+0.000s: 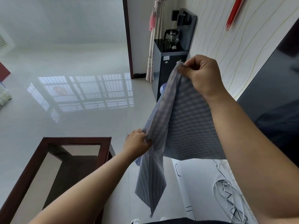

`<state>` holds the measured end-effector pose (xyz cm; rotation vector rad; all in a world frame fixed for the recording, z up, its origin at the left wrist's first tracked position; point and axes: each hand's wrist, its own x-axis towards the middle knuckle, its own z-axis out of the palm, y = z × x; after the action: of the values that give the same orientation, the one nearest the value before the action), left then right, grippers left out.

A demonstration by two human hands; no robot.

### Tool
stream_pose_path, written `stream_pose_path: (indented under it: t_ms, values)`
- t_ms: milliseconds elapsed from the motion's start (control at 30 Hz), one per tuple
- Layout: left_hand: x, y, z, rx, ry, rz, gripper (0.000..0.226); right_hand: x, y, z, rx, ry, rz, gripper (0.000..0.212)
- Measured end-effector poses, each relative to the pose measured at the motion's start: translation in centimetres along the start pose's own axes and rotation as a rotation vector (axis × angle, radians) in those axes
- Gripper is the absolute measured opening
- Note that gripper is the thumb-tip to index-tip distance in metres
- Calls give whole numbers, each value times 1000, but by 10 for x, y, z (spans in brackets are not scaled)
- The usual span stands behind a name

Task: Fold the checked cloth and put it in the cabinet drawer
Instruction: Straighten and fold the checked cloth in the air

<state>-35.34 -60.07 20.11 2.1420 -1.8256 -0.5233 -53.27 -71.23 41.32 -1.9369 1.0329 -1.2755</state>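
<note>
The blue-grey checked cloth (182, 120) hangs in the air in front of me, stretched between both hands. My right hand (203, 75) pinches its upper corner, high at the centre right. My left hand (137, 142) grips a bunched edge lower down, near the middle of the view. A loose tail of the cloth droops from the left hand toward the floor. Below the cloth at the lower right stands a white cabinet (199, 183) with a metal drawer handle (177, 169); the drawer looks closed.
A dark wooden glass-topped table (48, 159) stands at the lower left. A black water dispenser (171, 62) with a glass kettle stands against the far wall. White cables (229, 196) lie on the cabinet top. A dark screen (271, 102) fills the right side. Glossy tiled floor spreads across the middle.
</note>
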Motion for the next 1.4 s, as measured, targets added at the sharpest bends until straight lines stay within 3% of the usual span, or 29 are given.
stream_pose_path:
  t_ms: [100,200,367,500,567,667,767,1000,1233,1400]
  values:
    - [-2,-9,-1,-170,85,-169,34,1,6,4,4,32,-1,22]
    - [-5,-27,-17,-137,119,-116,31,2,15,4,-13,51,-6,23]
    - [-5,-44,-62,50,-182,123,25,7,35,-2,-72,46,28,21]
    - [-10,-41,-78,44,-373,140,20,6,50,-2,-60,16,75,27]
    - [-17,-40,-77,-32,-378,122,19,7,55,-4,-43,15,96,25]
    - [-30,-45,-59,-324,-178,14,15,8,57,-4,7,26,119,24]
    - [-40,-58,-44,-615,-45,-57,25,11,53,-1,1,-2,98,24]
    - [-51,-45,-47,-639,-286,32,25,23,43,1,-119,-87,95,25]
    - [-57,-20,-10,-914,177,-229,22,18,49,-9,-95,-75,129,14]
    - [-62,-3,-1,-625,474,-150,15,15,55,-19,-80,-50,139,12]
